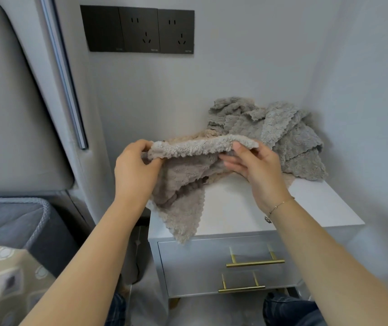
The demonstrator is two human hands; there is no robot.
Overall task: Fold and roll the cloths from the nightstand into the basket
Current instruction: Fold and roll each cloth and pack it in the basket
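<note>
Both bare forearms reached up from the bottom of the frame toward its middle, where the two hands held one beige cloth (183,182) in the air above the front left corner of the white nightstand (240,208). The left hand (135,170) had its back to the camera, its fingers and thumb curled round the cloth's upper left end. The right hand (256,165), with a thin bracelet (280,207) at the wrist, was turned palm-left; its thumb pinched the cloth's upper right edge while the fingers lay stretched beneath the fabric. The top edge ran between the hands, and the rest hung down, one scalloped corner dangling past the nightstand's front edge, over the top drawer (211,257). A crumpled heap of grey cloths (275,135) sat on the back of the nightstand, right of centre, against the wall. A grey basket (44,220) showed at lower left.
</note>
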